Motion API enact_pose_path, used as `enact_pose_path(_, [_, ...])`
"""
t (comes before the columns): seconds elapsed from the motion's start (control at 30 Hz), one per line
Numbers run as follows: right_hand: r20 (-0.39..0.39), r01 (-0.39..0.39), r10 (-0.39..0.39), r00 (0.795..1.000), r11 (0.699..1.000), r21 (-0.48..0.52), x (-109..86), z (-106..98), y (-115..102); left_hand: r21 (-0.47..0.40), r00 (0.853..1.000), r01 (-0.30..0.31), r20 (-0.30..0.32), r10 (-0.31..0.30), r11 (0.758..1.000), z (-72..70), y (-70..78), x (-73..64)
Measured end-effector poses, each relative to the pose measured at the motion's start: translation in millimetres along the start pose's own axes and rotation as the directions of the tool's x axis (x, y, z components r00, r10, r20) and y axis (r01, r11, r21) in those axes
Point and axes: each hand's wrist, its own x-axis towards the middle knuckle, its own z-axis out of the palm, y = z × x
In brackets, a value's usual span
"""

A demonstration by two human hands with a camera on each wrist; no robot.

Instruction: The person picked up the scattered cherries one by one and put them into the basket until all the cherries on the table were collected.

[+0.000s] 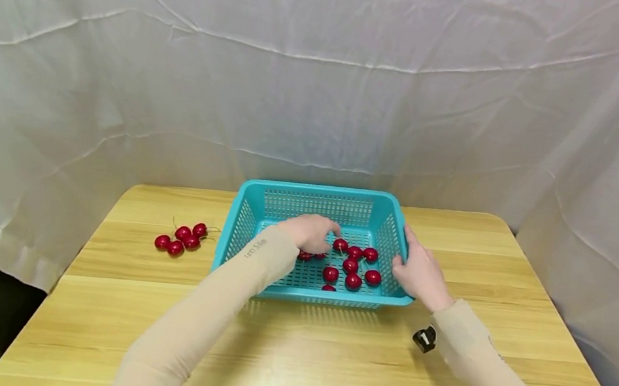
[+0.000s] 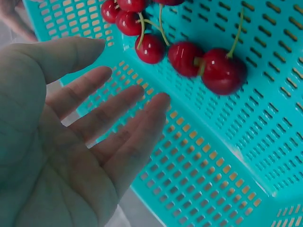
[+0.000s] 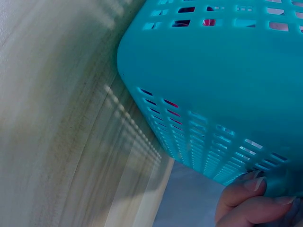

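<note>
A turquoise plastic basket (image 1: 307,295) with slotted walls stands on the table. Several red cherries (image 1: 353,281) with stems lie on its floor, mostly toward the right side. My left hand (image 1: 311,232) reaches down inside the basket; in the left wrist view that hand (image 2: 90,127) has its fingers spread and extended, holding nothing, beside two cherries (image 2: 223,71) that touch. At the basket's right end my right hand (image 1: 422,271) grips the rim. Curled fingers of the right hand (image 3: 255,201) show at the rim in the right wrist view.
Left of the basket, several more cherries (image 1: 175,248) sit in a cluster on the wooden table (image 1: 310,358). Behind the table hangs a pale cloth (image 1: 321,109). A small black device (image 1: 424,339) is at the right wrist.
</note>
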Motion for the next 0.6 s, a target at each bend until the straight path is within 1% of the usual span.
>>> enact_pose_path(0.13, [-0.001,0.002,-0.002,1.0,1.0,0.004,0.7,0.6,0.2,0.007,1.0,0.001,-0.024,-0.001,1.0,-7.0,-8.1,-6.9])
enact_pose_path(0.27, [0.0,0.001,-0.001,1.0,1.0,0.015,1.2,0.7,0.6,0.018,0.999,0.023,-0.031,-0.022,1.0,-13.5,-17.0,-16.2])
enact_pose_path(0.43, [0.0,0.004,-0.004,1.0,1.0,0.012,2.2,0.1,1.9,-0.013,0.998,0.048,-0.046,-0.049,0.999,-18.4,-30.3,-26.9])
enact_pose_path(0.53, [0.001,0.006,-0.006,1.0,1.0,0.007,3.2,0.1,2.8,-0.046,0.996,0.041,-0.081,-0.044,0.998,-20.5,-40.1,-33.6])
enact_pose_path(0.6, [-0.002,0.007,-0.007,1.0,1.0,0.001,3.8,0.3,3.5,-0.059,0.991,0.029,-0.127,-0.037,0.998,-21.7,-47.6,-38.6])
